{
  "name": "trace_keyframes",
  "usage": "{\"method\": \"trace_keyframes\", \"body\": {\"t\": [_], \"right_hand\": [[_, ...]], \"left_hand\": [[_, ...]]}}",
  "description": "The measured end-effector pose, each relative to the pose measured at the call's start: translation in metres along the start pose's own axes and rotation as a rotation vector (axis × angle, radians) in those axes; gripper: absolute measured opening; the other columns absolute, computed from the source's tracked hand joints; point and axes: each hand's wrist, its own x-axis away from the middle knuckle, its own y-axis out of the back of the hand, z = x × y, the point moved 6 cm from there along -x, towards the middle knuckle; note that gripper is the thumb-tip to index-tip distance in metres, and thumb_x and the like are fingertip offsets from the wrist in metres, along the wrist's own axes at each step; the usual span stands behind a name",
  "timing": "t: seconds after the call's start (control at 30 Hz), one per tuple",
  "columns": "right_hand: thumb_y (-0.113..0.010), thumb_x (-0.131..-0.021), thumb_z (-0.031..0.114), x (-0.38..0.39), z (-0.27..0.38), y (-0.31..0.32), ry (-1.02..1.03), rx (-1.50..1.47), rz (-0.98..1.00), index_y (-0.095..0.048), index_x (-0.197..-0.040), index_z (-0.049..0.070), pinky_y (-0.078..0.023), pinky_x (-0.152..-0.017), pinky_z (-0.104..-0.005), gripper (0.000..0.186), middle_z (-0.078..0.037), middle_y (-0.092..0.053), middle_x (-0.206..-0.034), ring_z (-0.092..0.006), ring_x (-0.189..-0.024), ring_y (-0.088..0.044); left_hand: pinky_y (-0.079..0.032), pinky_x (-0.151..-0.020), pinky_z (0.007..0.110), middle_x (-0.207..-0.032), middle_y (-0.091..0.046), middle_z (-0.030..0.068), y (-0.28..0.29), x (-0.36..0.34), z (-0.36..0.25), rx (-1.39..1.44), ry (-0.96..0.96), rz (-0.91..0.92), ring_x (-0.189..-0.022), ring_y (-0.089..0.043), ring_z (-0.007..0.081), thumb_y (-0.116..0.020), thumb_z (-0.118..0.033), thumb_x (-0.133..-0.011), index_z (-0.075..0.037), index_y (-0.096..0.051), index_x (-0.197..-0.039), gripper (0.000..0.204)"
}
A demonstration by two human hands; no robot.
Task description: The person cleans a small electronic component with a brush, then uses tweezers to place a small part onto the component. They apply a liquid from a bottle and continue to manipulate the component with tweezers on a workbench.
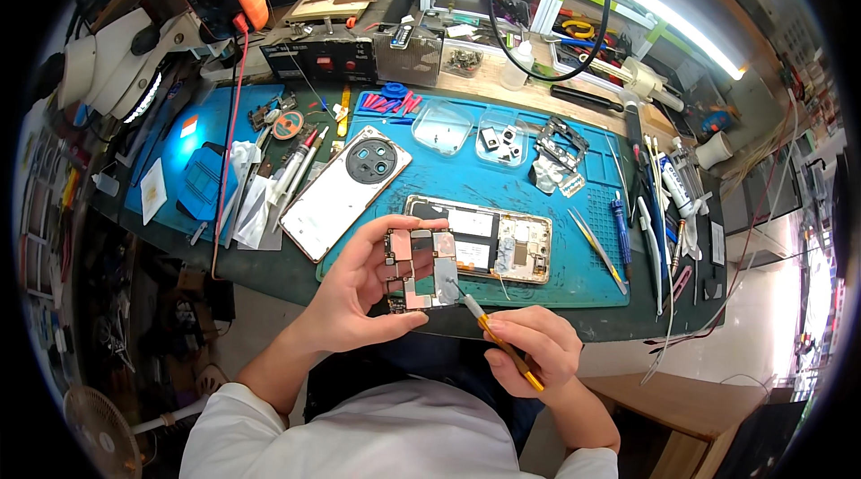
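Note:
Held up by its edges in my left hand (360,277) is a phone circuit board (443,274) with copper-coloured and grey shield patches. My right hand (536,349) grips a thin tool with a gold handle (511,352); its fine metal tip meets the grey patch at the board's right side, though I cannot tell if it is a blade or a driver. Just behind the board lies an opened phone body (525,248) on the blue mat (430,176). To its left rests a white phone back cover (345,196) with a round black camera ring.
Tweezers (599,250) and a blue screwdriver (621,237) lie to the right. Clear plastic boxes (443,127) with small parts stand at the back, near a metal frame part (560,145). Pens and tools (300,161) fill the left. A black cable loop (549,75) hangs above.

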Motion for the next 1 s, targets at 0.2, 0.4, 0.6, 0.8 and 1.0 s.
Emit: {"method": "trace_keyframes", "body": {"t": [0.2,0.4,0.6,0.8,1.0], "right_hand": [[-0.083,-0.077,0.003,-0.0009,0.0012,0.0008,0.008,0.014,0.016,-0.075,-0.112,0.000,-0.059,-0.064,-0.0310,0.037,-0.017,-0.077,-0.099,-0.0269,-0.077,-0.075],[-0.083,-0.076,0.003,0.0002,0.0010,0.0013,0.009,0.007,0.009,-0.075,-0.111,-0.001,-0.059,-0.064,-0.0312,0.036,-0.018,-0.077,-0.098,-0.0268,-0.076,-0.075],[-0.081,-0.077,0.003,0.0014,0.0002,0.0022,0.015,-0.016,-0.006,-0.075,-0.111,-0.001,-0.059,-0.063,-0.0313,0.034,-0.018,-0.077,-0.098,-0.0268,-0.075,-0.074],[-0.080,-0.079,0.002,0.0020,-0.0001,0.0022,0.012,-0.014,-0.003,-0.074,-0.111,-0.002,-0.059,-0.064,-0.0313,0.032,-0.018,-0.077,-0.098,-0.0267,-0.076,-0.075],[-0.080,-0.080,0.003,0.0017,-0.0004,0.0018,0.009,-0.020,0.000,-0.074,-0.111,-0.002,-0.059,-0.064,-0.0314,0.032,-0.018,-0.077,-0.099,-0.0268,-0.077,-0.075]], "left_hand": [[-0.049,-0.113,0.044,-0.161,-0.041,0.0245,-0.0007,0.0001,0.0000,0.020,0.004,0.009,-0.141,-0.054,0.0321,-0.083,0.005,-0.075,-0.008,-0.032,-0.155,0.096],[-0.049,-0.114,0.044,-0.161,-0.041,0.0246,-0.0009,0.0011,-0.0008,0.015,0.000,0.011,-0.142,-0.053,0.0321,-0.083,0.006,-0.076,-0.009,-0.032,-0.155,0.096],[-0.049,-0.114,0.043,-0.162,-0.040,0.0220,-0.0009,0.0009,0.0009,0.004,-0.022,0.026,-0.142,-0.053,0.0297,-0.080,0.007,-0.079,-0.010,-0.033,-0.155,0.091],[-0.047,-0.117,0.043,-0.163,-0.038,0.0198,-0.0030,0.0004,-0.0021,0.010,-0.019,0.038,-0.142,-0.052,0.0274,-0.079,0.007,-0.082,-0.009,-0.033,-0.154,0.088],[-0.043,-0.120,0.044,-0.164,-0.037,0.0175,-0.0027,0.0010,-0.0018,0.020,-0.021,0.054,-0.144,-0.050,0.0251,-0.077,0.008,-0.084,-0.008,-0.032,-0.154,0.084]]}}
